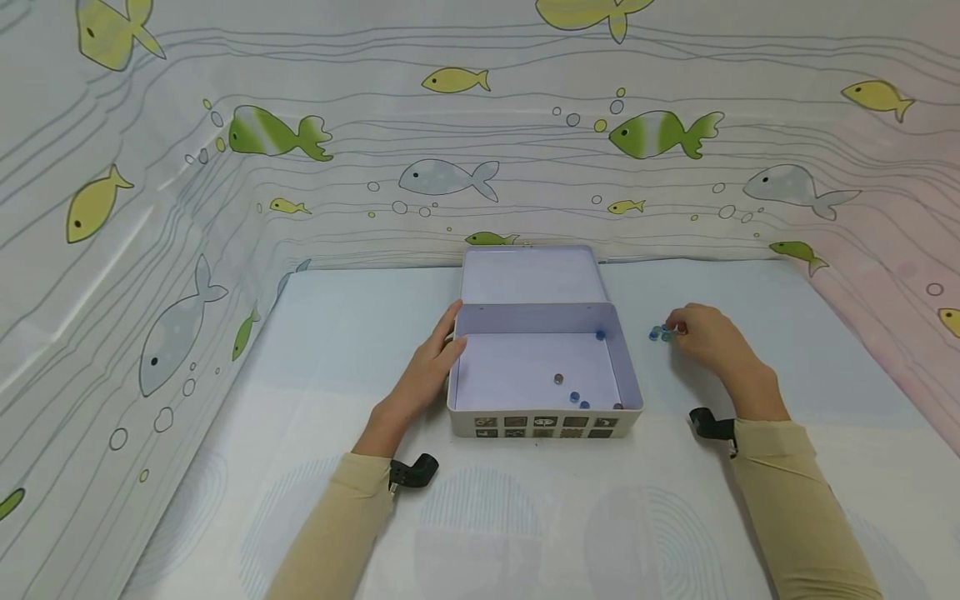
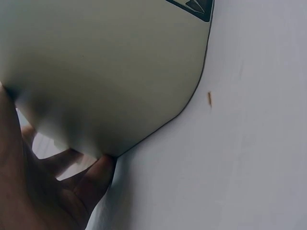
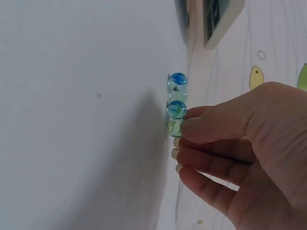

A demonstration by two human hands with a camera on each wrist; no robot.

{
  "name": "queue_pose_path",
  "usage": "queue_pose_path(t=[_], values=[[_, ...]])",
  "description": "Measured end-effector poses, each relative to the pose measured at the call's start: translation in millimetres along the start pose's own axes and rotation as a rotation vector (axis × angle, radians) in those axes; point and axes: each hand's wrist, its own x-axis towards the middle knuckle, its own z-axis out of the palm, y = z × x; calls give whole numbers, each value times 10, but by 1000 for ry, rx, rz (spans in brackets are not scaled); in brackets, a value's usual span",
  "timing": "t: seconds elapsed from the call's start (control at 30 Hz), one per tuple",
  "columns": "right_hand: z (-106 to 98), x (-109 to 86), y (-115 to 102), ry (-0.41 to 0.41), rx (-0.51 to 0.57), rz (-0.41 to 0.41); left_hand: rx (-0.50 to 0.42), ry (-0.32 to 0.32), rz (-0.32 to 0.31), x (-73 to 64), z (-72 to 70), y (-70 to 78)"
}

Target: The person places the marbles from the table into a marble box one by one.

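Note:
A pale metal box [image 1: 546, 423] stands with its hinged lid [image 1: 531, 277] laid back, a row of dark square pictures along its front. My left hand [image 1: 426, 367] grips its left wall, thumb over the rim and fingers outside; the left wrist view shows the fingers [image 2: 98, 179] against the box's side. To the right of the box, my right hand [image 1: 708, 340] reaches down to a small cluster of glass marbles [image 1: 656, 333]. Its thumb and fingertips pinch the nearest one, a green-swirled marble [image 3: 173, 127], beside blue and clear marbles [image 3: 177, 109]. Inside the box lie several marbles [image 1: 574, 397], blue and brownish.
The box and loose marbles rest on a white cloth-covered surface [image 1: 315, 333]. A fish-printed sheet [image 1: 360, 125] rises behind and at the left, with a pinkish side [image 1: 900, 275] on the right. Small dark cameras [image 1: 414, 472] are strapped to both wrists.

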Motion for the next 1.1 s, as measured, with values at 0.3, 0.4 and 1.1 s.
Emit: queue_pose_path(t=[0.3,0.4,1.1], values=[[48,11,28,-24,15,20,15,10,1,-15,-5,13],[54,10,30,-36,15,36,12,11,3,-19,-4,7],[-116,-21,-109,58,4,-24,-1,-31,-9,-171,-87,422]])
